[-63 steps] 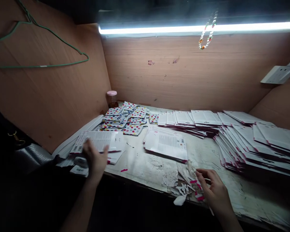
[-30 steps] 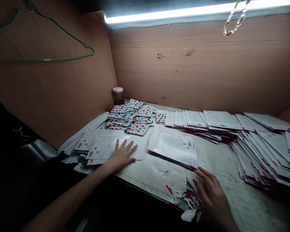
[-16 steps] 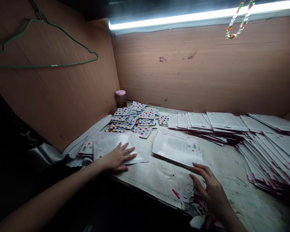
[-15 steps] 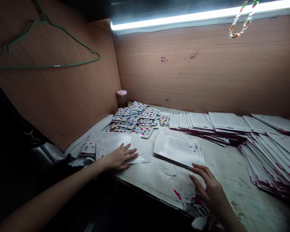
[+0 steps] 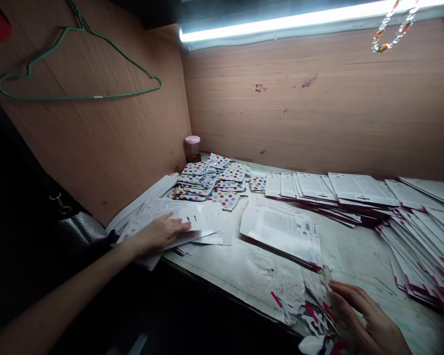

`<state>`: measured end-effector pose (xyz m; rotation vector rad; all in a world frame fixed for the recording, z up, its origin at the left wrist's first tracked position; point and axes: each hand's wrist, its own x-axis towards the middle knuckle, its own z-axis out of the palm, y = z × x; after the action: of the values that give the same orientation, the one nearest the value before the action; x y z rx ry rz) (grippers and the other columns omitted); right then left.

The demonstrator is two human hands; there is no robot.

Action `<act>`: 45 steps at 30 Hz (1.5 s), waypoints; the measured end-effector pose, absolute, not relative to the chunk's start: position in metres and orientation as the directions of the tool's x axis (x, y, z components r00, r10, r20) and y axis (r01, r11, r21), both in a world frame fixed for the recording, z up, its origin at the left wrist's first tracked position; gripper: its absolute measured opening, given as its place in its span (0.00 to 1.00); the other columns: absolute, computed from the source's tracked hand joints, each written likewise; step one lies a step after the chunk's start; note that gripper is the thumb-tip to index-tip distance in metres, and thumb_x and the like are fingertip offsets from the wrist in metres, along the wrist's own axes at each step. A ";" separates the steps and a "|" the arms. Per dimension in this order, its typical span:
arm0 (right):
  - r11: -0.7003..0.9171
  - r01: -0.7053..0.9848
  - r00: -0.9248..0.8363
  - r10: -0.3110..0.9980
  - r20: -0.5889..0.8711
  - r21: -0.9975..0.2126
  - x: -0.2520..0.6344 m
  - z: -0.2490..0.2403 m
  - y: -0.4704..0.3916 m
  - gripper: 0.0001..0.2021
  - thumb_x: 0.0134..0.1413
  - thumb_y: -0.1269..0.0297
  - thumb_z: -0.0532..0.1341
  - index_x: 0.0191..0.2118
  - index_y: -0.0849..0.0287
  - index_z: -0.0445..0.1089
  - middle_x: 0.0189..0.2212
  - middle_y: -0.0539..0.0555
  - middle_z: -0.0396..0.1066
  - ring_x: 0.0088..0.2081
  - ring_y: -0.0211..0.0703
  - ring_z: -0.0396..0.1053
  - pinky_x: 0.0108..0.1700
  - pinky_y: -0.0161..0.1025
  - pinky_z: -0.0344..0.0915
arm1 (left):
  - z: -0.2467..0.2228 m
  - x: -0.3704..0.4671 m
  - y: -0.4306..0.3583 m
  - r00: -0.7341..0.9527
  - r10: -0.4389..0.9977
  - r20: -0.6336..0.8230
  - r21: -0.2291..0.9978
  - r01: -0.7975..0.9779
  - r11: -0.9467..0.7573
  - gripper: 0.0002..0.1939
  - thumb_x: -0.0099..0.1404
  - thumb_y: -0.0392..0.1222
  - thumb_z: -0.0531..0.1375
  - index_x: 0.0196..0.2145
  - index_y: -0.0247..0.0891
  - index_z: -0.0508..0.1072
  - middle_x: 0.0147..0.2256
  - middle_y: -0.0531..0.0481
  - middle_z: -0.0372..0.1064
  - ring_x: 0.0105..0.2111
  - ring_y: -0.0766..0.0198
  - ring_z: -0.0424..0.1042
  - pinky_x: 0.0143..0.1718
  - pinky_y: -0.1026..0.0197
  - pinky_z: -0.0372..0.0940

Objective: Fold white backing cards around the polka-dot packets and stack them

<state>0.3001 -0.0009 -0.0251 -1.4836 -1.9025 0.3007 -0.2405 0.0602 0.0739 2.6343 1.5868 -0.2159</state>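
My left hand (image 5: pixel 166 232) lies flat with its fingers stretched out on a loose pile of printed white card sleeves (image 5: pixel 210 222) at the left of the table. The top sleeve under it is smeared by motion. At the lower right, my right hand (image 5: pixel 370 315) has its thumb and fingers drawn together at a thin, pale strip (image 5: pixel 326 277) that I cannot make out. Below that hand's fingertips are white and magenta paper scraps (image 5: pixel 314 315). Between the hands, a neat stack of printed sleeves (image 5: pixel 281 231) rests on the table, touched by neither hand.
Polka-dot packets (image 5: pixel 225 177) are heaped at the back, near a pink-lidded jar (image 5: pixel 193 148). Many sleeves (image 5: pixel 422 246) fan out along the right. A green hanger (image 5: pixel 96 96) hangs on the left panel. The worn table (image 5: pixel 240 271) ends at a front edge.
My left hand has slid left and slightly back, shifting the top sleeves with it. My right hand has moved away from the middle stack, right and down, to the pale strip. The view has shifted slightly.
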 end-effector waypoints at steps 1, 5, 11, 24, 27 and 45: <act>0.297 0.765 -0.093 0.929 0.359 -0.571 0.306 -0.028 -0.004 0.16 0.59 0.47 0.55 0.43 0.50 0.72 0.45 0.54 0.73 0.44 0.50 0.74 0.41 0.41 0.73 | 0.077 -0.250 0.061 0.429 0.892 -0.142 -0.036 0.899 -0.437 0.23 0.67 0.35 0.49 0.57 0.52 0.66 0.62 0.52 0.59 0.62 0.55 0.58 0.64 0.43 0.42; 0.254 0.779 -0.047 0.936 0.350 -0.573 0.313 -0.034 -0.006 0.17 0.58 0.46 0.55 0.42 0.51 0.72 0.45 0.54 0.74 0.43 0.51 0.74 0.39 0.42 0.73 | 0.078 -0.261 0.067 0.308 0.943 -0.124 -0.094 0.943 -0.320 0.22 0.62 0.48 0.58 0.54 0.45 0.69 0.68 0.43 0.44 0.66 0.40 0.46 0.61 0.31 0.41; 0.413 0.727 -0.167 0.881 0.443 -0.549 0.248 -0.009 0.008 0.14 0.60 0.51 0.55 0.44 0.52 0.71 0.46 0.58 0.71 0.47 0.52 0.72 0.45 0.45 0.71 | 0.053 -0.215 0.075 0.279 0.950 -0.142 -0.053 0.956 -0.289 0.49 0.51 0.71 0.59 0.66 0.49 0.52 0.68 0.41 0.45 0.64 0.29 0.44 0.58 0.31 0.45; 0.494 0.767 -0.536 0.844 0.015 -0.409 -0.009 0.010 0.095 0.38 0.55 0.56 0.61 0.68 0.57 0.48 0.68 0.69 0.40 0.66 0.78 0.36 0.61 0.70 0.38 | 0.057 -0.271 0.032 0.030 0.994 -0.101 -0.111 0.993 -0.041 0.55 0.43 0.70 0.65 0.65 0.53 0.51 0.68 0.38 0.39 0.63 0.25 0.43 0.58 0.29 0.42; 0.499 0.756 -0.536 0.843 0.036 -0.424 -0.038 0.007 0.086 0.37 0.53 0.62 0.61 0.67 0.58 0.50 0.68 0.68 0.42 0.66 0.79 0.37 0.61 0.68 0.40 | 0.063 -0.294 0.035 0.049 0.999 -0.002 -0.123 0.991 -0.049 0.41 0.50 0.55 0.67 0.61 0.56 0.61 0.67 0.44 0.48 0.62 0.35 0.53 0.59 0.36 0.49; 0.253 0.606 -0.278 0.956 0.098 -0.754 -0.003 -0.003 0.094 0.29 0.51 0.59 0.61 0.59 0.61 0.58 0.54 0.66 0.61 0.55 0.60 0.61 0.53 0.54 0.63 | 0.038 -0.308 0.050 -0.122 0.992 0.021 -0.017 0.992 0.122 0.47 0.51 0.51 0.68 0.65 0.47 0.55 0.68 0.37 0.41 0.63 0.36 0.51 0.59 0.40 0.53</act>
<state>-0.0029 0.0943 -0.0034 -1.4141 -1.9739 0.8185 -0.3077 0.0501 0.0383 2.0992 2.3732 0.0018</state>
